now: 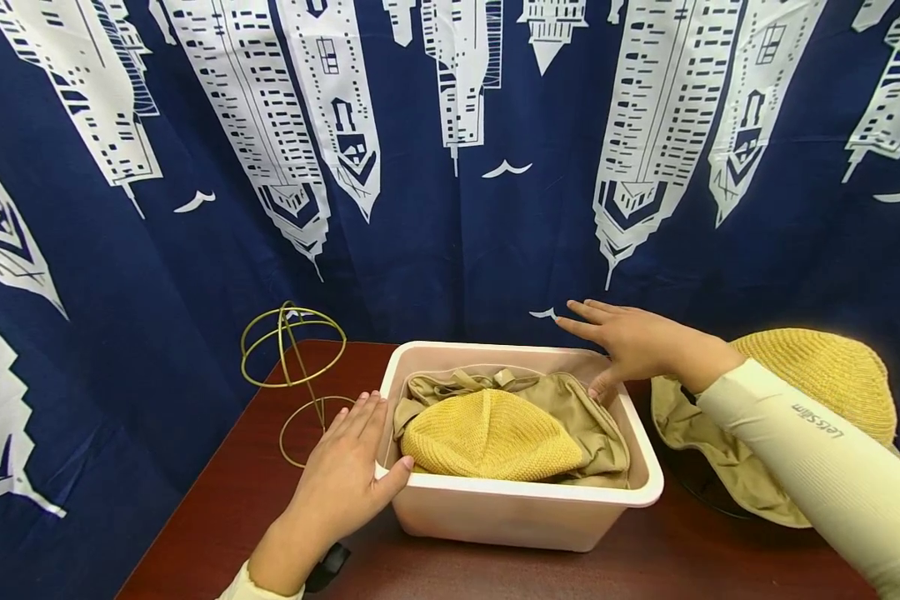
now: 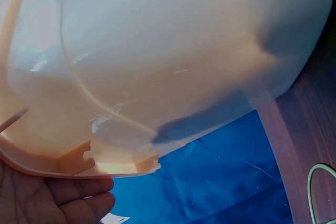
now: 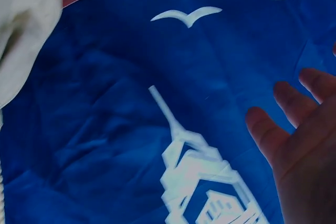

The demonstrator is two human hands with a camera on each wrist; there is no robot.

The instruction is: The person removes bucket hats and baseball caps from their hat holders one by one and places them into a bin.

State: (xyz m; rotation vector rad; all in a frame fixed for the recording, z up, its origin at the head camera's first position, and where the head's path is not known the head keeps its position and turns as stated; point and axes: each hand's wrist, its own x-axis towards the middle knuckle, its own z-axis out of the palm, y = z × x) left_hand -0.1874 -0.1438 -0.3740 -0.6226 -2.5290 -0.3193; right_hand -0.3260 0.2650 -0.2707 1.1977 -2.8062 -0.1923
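Note:
A pale pink plastic bin (image 1: pixel 506 512) holds a yellow knitted hat (image 1: pixel 495 437) lying on folded khaki fabric (image 1: pixel 570 400) with straps. Along the bin's left rim lies my left hand (image 1: pixel 345 467), fingers straight and thumb spread over the front left corner. From below, the left wrist view shows that hand's fingers (image 2: pixel 86 203) beside the bin's rim. My right hand (image 1: pixel 633 337) is over the back right corner, fingers extended and thumb pointing down at the rim. Its fingers (image 3: pixel 270 135) appear spread and holding nothing in the right wrist view.
A bare gold wire hat stand (image 1: pixel 318 400) stands left of the bin. To the right, a yellow knitted hat (image 1: pixel 817 375) with a khaki brim sits partly behind my right forearm. Behind the dark red table (image 1: pixel 217 508) hangs a blue curtain (image 1: pixel 457 233) with white buildings.

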